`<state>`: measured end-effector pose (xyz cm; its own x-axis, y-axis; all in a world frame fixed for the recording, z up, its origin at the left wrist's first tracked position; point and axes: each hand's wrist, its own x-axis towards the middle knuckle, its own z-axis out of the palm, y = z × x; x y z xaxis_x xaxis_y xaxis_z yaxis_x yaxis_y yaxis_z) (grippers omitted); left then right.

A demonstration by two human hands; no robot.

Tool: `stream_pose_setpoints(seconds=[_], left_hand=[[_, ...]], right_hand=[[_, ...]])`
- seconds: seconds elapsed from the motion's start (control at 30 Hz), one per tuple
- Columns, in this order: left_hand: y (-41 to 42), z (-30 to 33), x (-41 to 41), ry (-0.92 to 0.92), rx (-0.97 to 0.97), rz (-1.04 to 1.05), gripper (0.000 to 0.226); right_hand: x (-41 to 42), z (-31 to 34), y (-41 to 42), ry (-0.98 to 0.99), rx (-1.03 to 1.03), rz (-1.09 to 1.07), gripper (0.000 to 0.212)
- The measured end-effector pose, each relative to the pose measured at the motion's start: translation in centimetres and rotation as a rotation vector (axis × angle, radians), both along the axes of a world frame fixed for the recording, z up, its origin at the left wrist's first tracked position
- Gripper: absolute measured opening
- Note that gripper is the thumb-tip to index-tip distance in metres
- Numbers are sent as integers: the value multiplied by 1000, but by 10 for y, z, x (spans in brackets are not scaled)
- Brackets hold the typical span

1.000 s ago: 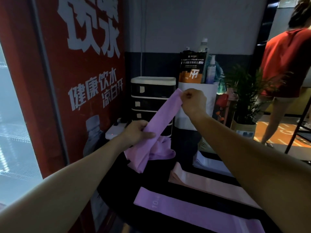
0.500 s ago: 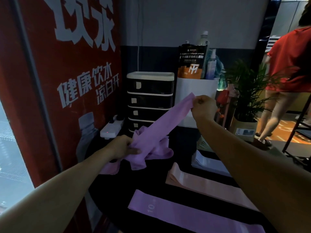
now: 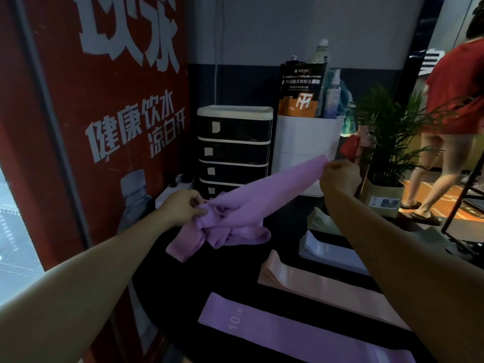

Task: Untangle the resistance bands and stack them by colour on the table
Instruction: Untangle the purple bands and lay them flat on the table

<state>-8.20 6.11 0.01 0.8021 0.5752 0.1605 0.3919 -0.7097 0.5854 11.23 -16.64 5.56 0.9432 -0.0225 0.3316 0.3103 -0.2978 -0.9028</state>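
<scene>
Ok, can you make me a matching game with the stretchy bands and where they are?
Things:
1. purple tangle
2. pink band
3. flat purple band
4. white bands

Places:
A. nearest on the table, marked 10
B. held in both hands
C. farthest flat stack, beside the right arm
D. flat, between the purple and white ones

Pairs: 1-B, 2-D, 3-A, 4-C. The left hand grips the bunch; the right hand pinches one stretched end.
</scene>
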Motion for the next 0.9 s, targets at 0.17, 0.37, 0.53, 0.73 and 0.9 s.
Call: stream_pose_setpoints(seconds=[0.17,0.37,0.53,0.73,0.9], left_hand=[[-14,10,10,-111,-11,4,16],[-38,30,27,-77,106,-121,17],[-52,41,28,-49,224,-224,12],[-53,45,21,-112,154,-313,8],[-48,46,16,-187,145,-324,13]], right_hand=[[-1,-7,-3,12,-49,2,25],[-17,-17,17,-156,-288,274,28],[-34,-26,32,-118,-308,577,16],[-54,-37,45,27,-392,1015,54],[-53,-40,48,-131,-419,991,13]])
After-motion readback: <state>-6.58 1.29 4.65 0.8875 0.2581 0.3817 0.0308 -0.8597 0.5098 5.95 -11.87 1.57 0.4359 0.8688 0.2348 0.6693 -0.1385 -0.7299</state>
